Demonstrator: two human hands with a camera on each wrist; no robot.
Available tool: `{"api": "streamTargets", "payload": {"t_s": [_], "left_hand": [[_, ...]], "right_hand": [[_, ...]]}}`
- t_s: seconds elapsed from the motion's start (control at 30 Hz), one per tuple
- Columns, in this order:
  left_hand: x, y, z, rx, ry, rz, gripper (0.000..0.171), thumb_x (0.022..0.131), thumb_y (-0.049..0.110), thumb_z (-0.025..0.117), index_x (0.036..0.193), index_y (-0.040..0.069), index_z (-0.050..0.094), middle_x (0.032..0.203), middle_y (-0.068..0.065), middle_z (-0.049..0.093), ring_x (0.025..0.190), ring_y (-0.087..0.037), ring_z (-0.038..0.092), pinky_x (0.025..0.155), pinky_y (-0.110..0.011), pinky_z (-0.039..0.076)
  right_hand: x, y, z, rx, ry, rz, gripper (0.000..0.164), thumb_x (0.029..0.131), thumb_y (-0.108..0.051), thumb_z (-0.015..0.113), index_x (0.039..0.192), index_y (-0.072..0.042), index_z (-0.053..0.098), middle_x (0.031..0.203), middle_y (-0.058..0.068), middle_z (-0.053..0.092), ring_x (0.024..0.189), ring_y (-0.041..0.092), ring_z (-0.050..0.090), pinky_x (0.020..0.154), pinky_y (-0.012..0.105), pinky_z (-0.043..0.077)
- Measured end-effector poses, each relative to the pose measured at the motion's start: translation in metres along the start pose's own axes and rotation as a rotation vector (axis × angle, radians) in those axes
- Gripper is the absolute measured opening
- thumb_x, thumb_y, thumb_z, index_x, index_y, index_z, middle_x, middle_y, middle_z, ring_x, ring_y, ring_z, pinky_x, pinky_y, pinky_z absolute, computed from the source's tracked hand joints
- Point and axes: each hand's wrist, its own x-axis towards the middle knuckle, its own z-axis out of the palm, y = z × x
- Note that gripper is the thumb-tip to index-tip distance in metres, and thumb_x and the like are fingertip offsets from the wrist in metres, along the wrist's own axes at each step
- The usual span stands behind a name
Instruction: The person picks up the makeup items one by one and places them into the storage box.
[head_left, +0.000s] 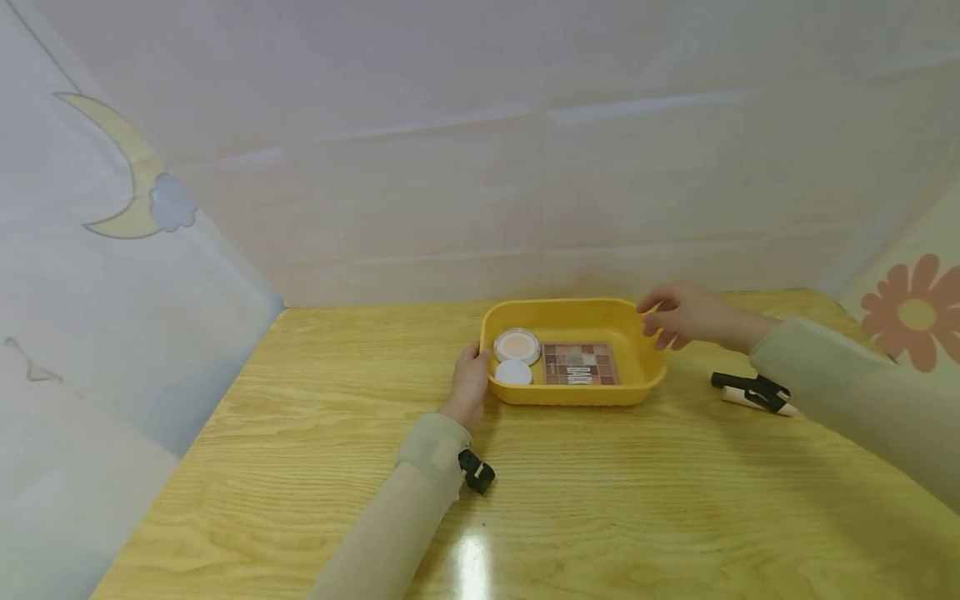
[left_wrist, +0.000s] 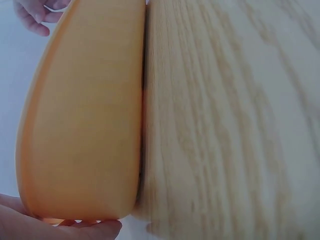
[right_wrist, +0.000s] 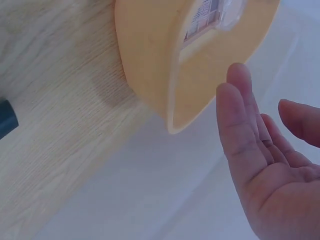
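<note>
A yellow plastic basin (head_left: 573,396) stands on the wooden table near its back edge. Inside lie an eyeshadow palette (head_left: 580,364), a round compact (head_left: 517,345) and a white round-lidded item (head_left: 513,372). My left hand (head_left: 468,387) holds the basin's left end, with fingers (left_wrist: 97,230) along the outer wall and part of the hand behind the rim. At the right end, my right hand (head_left: 686,317) hovers by the rim with nothing in it. Its fingers (right_wrist: 232,110) are slightly bent and the thumb is spread away.
Right of the basin, a black stick-like item (head_left: 727,381) and a pale tube (head_left: 738,397) lie on the table (head_left: 360,367), partly hidden by the right wrist camera. A pale printed cloth (head_left: 420,208) rises behind the table and at both sides.
</note>
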Motion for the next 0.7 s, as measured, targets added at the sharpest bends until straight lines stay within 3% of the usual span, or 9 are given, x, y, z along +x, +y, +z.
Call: {"api": "streamTargets", "payload": {"t_s": [0.47, 0.7], "left_hand": [[0.0, 0.002, 0.0, -0.007, -0.012, -0.001, 0.047, 0.107, 0.015, 0.034, 0.15, -0.002, 0.03, 0.154, -0.017, 0.031, 0.142, -0.029, 0.027, 0.115, -0.042, 0.026], [0.0, 0.0, -0.001, 0.001, -0.009, 0.001, 0.047, 0.107, 0.014, 0.033, 0.15, -0.002, 0.029, 0.154, -0.017, 0.031, 0.141, -0.029, 0.028, 0.115, -0.042, 0.026]], "right_hand": [[-0.031, 0.008, -0.007, -0.033, 0.052, -0.002, 0.036, 0.102, -0.011, 0.047, 0.13, 0.013, 0.046, 0.102, 0.01, 0.067, 0.089, 0.027, 0.065, 0.074, 0.039, 0.053], [-0.039, 0.017, -0.006, -0.077, 0.075, -0.01, 0.037, 0.102, -0.01, 0.049, 0.13, 0.014, 0.047, 0.102, 0.01, 0.068, 0.088, 0.026, 0.065, 0.07, 0.035, 0.052]]}}
